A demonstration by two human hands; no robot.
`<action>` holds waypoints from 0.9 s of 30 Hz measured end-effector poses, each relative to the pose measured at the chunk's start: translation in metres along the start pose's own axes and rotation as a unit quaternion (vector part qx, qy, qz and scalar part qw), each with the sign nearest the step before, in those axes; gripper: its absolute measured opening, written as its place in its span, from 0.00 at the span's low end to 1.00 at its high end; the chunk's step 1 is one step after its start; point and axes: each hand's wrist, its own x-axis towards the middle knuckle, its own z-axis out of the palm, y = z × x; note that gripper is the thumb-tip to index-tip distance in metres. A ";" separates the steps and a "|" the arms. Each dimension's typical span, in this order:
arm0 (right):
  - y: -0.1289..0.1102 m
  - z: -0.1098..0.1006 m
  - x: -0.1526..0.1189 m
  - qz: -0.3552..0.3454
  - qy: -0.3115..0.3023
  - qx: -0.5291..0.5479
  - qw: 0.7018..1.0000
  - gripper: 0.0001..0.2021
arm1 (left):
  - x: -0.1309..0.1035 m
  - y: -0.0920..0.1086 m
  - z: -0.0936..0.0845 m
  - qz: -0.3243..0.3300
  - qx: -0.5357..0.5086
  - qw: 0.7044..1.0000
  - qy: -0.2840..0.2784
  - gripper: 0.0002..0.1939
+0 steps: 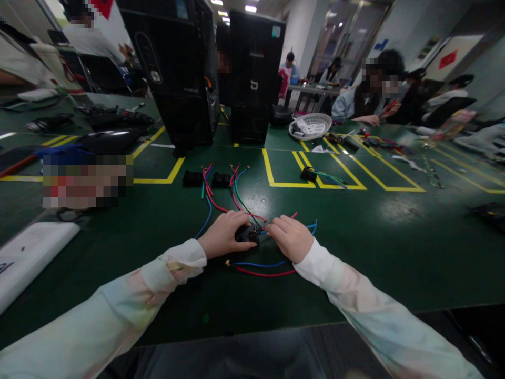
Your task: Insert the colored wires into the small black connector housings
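My left hand (224,234) is closed around a small black plastic housing (248,235), thumb in front and fingers behind. Wires run out of its right side toward my right hand (290,238), which pinches them close to the housing. Past the right fingers, blue wire ends (314,226) and a red wire tip (294,215) stick out. In front of both hands, a blue wire (256,265) with a brass-coloured terminal lies beside a red wire (264,273). Behind the left hand sit two similar black housings, one left (193,178) and one right (222,180), with red, green and blue wires around them.
Two black computer towers, left (177,79) and right (254,79), stand at the back of the green table (374,242). Another wired black housing (310,174) lies near the yellow tape lines. A white basket (310,127) and a seated person (379,89) are farther off. A white box (35,252) lies left.
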 end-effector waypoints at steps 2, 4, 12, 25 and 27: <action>-0.001 0.001 -0.001 0.021 -0.013 0.035 0.999 0.13 | 0.000 0.000 0.000 0.002 0.002 1.000 -0.001 0.18; -0.001 0.004 -0.002 0.045 -0.019 0.087 0.995 0.12 | 0.000 -0.001 0.000 0.003 0.002 1.000 -0.002 0.18; 0.011 0.006 -0.001 0.030 -0.083 0.161 0.983 0.11 | 0.000 -0.001 0.000 0.003 0.005 1.000 0.001 0.18; 0.002 -0.002 -0.004 0.009 0.018 0.003 1.000 0.13 | 0.000 -0.001 0.000 -0.001 -0.002 1.000 0.001 0.18; 0.001 0.000 -0.005 0.014 0.026 0.015 0.999 0.12 | 0.000 -0.001 0.000 -0.003 -0.004 1.000 -0.001 0.18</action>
